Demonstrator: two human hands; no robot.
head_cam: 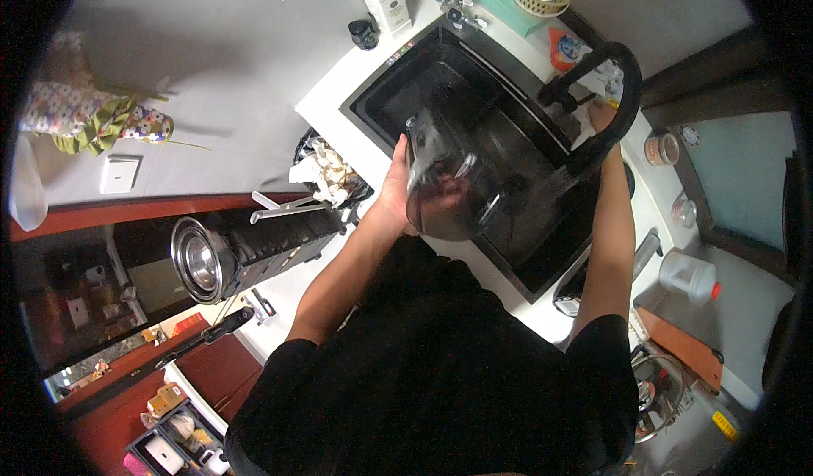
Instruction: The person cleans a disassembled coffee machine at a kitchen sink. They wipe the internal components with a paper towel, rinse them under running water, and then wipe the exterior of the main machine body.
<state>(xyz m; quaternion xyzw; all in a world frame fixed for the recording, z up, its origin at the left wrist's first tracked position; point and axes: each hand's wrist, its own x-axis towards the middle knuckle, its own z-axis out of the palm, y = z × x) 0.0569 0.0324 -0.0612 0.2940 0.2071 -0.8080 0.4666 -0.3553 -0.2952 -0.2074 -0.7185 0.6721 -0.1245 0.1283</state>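
Observation:
My left hand [399, 187] grips a clear, bowl-like vessel [451, 184] by its side and underside, holding it tilted over the near edge of the black sink [406, 98]. Through its see-through wall the fingers show faintly. Beyond the black faucet [625, 95], my right hand [600, 115] reaches to the counter behind the sink, close to a crumpled clear plastic item [610, 76]. The faucet and shadow partly cover its fingers, so whether it holds anything cannot be told.
A white pump bottle [385, 6] stands at the sink's far left corner. Left of the sink sits a bin of crumpled tissues [327, 174]. Along the right counter are a lidded jar [662, 149], a small glass jar [684, 212] and a plastic jug with a red cap [689, 277].

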